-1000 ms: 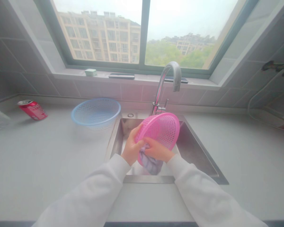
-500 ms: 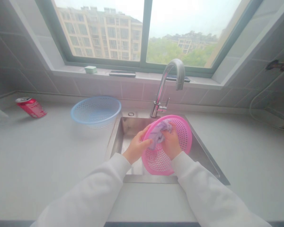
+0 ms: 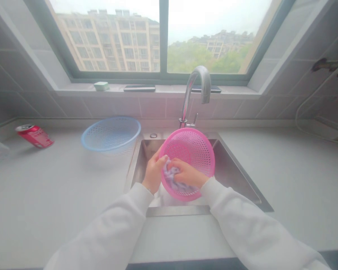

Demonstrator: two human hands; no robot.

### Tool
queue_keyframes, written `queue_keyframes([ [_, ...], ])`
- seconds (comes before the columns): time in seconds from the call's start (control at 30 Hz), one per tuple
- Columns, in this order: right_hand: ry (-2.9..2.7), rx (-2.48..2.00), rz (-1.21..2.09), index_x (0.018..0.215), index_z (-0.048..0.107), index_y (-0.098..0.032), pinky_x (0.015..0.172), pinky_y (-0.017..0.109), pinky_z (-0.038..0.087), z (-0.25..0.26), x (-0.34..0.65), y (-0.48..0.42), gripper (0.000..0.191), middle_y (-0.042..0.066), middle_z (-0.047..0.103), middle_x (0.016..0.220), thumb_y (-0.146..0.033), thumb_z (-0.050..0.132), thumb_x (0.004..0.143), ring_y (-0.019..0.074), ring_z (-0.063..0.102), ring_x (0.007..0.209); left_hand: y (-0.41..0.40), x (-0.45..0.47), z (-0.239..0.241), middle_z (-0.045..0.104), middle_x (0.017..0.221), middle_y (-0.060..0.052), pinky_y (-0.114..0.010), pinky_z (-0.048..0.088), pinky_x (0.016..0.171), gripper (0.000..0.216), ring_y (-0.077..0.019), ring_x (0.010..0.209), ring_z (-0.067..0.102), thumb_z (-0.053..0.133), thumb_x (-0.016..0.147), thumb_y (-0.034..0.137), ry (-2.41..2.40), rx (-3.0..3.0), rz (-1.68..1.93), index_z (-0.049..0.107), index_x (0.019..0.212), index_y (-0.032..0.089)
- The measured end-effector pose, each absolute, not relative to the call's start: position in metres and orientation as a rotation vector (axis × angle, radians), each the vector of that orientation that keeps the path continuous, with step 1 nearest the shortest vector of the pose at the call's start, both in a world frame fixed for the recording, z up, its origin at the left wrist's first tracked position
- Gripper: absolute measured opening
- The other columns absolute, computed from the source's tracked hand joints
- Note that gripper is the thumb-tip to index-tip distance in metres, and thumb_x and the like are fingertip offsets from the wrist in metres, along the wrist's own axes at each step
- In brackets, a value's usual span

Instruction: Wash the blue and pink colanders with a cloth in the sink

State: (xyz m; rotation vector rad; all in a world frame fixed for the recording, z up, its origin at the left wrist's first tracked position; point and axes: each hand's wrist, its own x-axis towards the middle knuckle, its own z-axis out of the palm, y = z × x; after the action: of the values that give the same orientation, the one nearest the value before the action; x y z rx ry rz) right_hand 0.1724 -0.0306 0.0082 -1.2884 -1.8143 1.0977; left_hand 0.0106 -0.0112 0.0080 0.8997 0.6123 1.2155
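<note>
Over the steel sink I hold a pink perforated basket, tilted so its inside faces me. My left hand is closed on the basket's left rim. Inside the basket's lower left part, my right hand is closed on a crumpled pale purple cloth and presses it against the mesh. Both arms wear white sleeves.
A blue perforated basket sits on the counter left of the sink. A red can lies on its side at the far left. The chrome tap arches behind the pink basket. On the window sill lie a green block and a dark flat object.
My right hand has brought the cloth from the basket's upper inside down to its lower left. The basket has tilted up more toward me and shifted slightly left.
</note>
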Motion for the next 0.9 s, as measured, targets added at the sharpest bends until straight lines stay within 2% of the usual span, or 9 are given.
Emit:
queue_keyframes([
  [0.07, -1.379, -1.155, 1.119, 0.105, 0.061, -0.026, 0.079, 0.032, 0.05, 0.006, 0.17, -0.027, 0.032, -0.001, 0.061, 0.091, -0.022, 0.07, 0.074, 0.0182, 0.059, 0.082, -0.018, 0.016, 0.008, 0.079, 0.118, -0.009, -0.041, 0.055, 0.102, 0.049, -0.0302, 0.116, 0.071, 0.082, 0.076, 0.038, 0.593, 0.947, 1.151, 0.075, 0.12, 0.018],
  [0.13, -1.004, -0.994, 1.056, 0.113, 0.056, -0.03, 0.078, 0.032, 0.051, 0.008, 0.169, -0.022, 0.043, -0.003, 0.062, 0.092, -0.036, 0.075, 0.076, 0.0182, 0.061, 0.083, -0.023, 0.02, 0.009, 0.078, 0.121, -0.009, -0.043, 0.053, 0.106, 0.05, -0.0324, 0.122, 0.069, 0.083, 0.076, 0.039, 0.564, 1.011, 1.114, 0.075, 0.121, 0.018],
  [0.2, -0.872, -0.913, 1.021, 0.117, 0.055, -0.033, 0.08, 0.032, 0.052, 0.011, 0.169, -0.02, 0.049, -0.003, 0.063, 0.096, -0.042, 0.076, 0.074, 0.0186, 0.062, 0.085, -0.025, 0.022, 0.009, 0.077, 0.123, -0.009, -0.044, 0.051, 0.109, 0.052, -0.0328, 0.124, 0.067, 0.083, 0.077, 0.041, 0.547, 1.052, 1.109, 0.074, 0.123, 0.019],
  [0.27, -1.027, -0.97, 1.093, 0.117, 0.058, -0.032, 0.081, 0.033, 0.052, 0.015, 0.168, -0.023, 0.046, -0.002, 0.064, 0.096, -0.036, 0.075, 0.073, 0.0193, 0.063, 0.087, -0.022, 0.019, 0.008, 0.078, 0.121, -0.01, -0.044, 0.053, 0.105, 0.053, -0.0317, 0.118, 0.07, 0.083, 0.078, 0.044, 0.551, 1.014, 1.133, 0.072, 0.124, 0.019],
  [0.4, -1.748, -1.174, 1.098, 0.1, 0.071, -0.024, 0.085, 0.034, 0.048, 0.022, 0.165, -0.033, 0.035, 0.002, 0.066, 0.102, -0.009, 0.063, 0.07, 0.0203, 0.062, 0.092, -0.009, 0.002, 0.004, 0.078, 0.106, -0.007, -0.04, 0.058, 0.092, 0.057, -0.0264, 0.098, 0.074, 0.084, 0.075, 0.05, 0.659, 0.871, 1.263, 0.072, 0.121, 0.019],
  [0.57, -2.184, -1.395, 0.915, 0.089, 0.076, -0.022, 0.077, 0.033, 0.046, 0.019, 0.172, -0.033, 0.033, 0.003, 0.063, 0.094, -0.001, 0.061, 0.068, 0.0175, 0.059, 0.078, 0.001, -0.012, 0.007, 0.071, 0.135, -0.009, -0.043, 0.053, 0.107, 0.07, -0.0317, 0.128, 0.064, 0.086, 0.073, 0.046, 0.686, 1.044, 1.305, 0.065, 0.137, 0.024],
  [0.73, -2.033, -1.293, 0.954, 0.098, 0.076, -0.023, 0.086, 0.036, 0.052, 0.005, 0.172, -0.035, 0.043, 0.005, 0.069, 0.106, 0.001, 0.059, 0.068, 0.0223, 0.065, 0.094, -0.008, -0.004, 0.005, 0.065, 0.143, -0.013, -0.048, 0.045, 0.116, 0.074, -0.0347, 0.135, 0.059, 0.086, 0.074, 0.047, 0.712, 1.364, 1.219, 0.06, 0.139, 0.022],
  [0.8, -1.839, -1.279, 1.045, 0.099, 0.074, -0.024, 0.087, 0.039, 0.054, 0.001, 0.169, -0.036, 0.038, 0.004, 0.072, 0.104, -0.004, 0.061, 0.069, 0.0247, 0.067, 0.096, -0.012, 0.0, 0.003, 0.062, 0.145, -0.013, -0.049, 0.044, 0.117, 0.076, -0.0358, 0.136, 0.057, 0.086, 0.073, 0.049, 0.719, 1.473, 1.162, 0.059, 0.139, 0.023],
  [0.9, -1.418, -1.207, 1.187, 0.102, 0.071, -0.024, 0.087, 0.042, 0.057, -0.003, 0.168, -0.035, 0.033, 0.003, 0.075, 0.096, -0.017, 0.07, 0.07, 0.0262, 0.069, 0.092, -0.014, 0.002, -0.001, 0.056, 0.15, -0.014, -0.051, 0.042, 0.118, 0.089, -0.0384, 0.139, 0.053, 0.088, 0.068, 0.052, 0.66, 1.521, 1.088, 0.052, 0.144, 0.023],
])
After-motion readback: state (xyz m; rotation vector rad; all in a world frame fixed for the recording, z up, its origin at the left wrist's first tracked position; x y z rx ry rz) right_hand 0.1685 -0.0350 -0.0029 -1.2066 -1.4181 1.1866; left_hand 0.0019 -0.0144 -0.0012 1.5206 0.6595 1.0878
